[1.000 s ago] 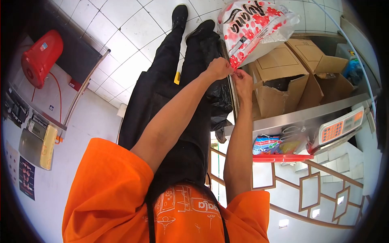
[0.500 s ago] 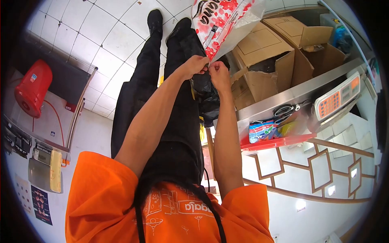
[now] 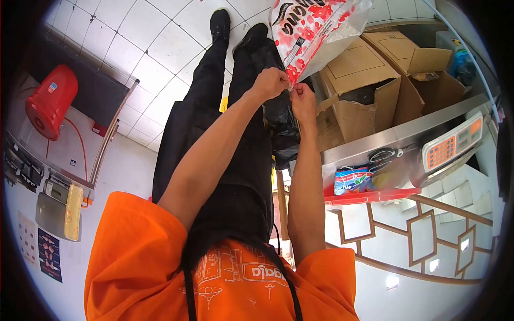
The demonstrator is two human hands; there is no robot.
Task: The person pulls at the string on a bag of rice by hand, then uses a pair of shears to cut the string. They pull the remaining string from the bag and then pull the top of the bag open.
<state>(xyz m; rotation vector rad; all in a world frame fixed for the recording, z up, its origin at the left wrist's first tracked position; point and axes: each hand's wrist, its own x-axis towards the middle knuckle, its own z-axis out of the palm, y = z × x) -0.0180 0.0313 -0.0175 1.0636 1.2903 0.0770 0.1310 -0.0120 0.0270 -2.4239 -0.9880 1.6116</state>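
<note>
Between nine and ten o'clock sits a red plastic object [image 3: 51, 101]. At twelve, the left hand [image 3: 271, 84] pinches its fingers closed on the gathered corner of the printed bag [image 3: 313, 35], which spreads toward one o'clock. Just beside it, the right hand [image 3: 304, 104] pinches that corner too. Cardboard boxes [image 3: 360, 64] stand near two; a scale [image 3: 454, 141] at three.
</note>
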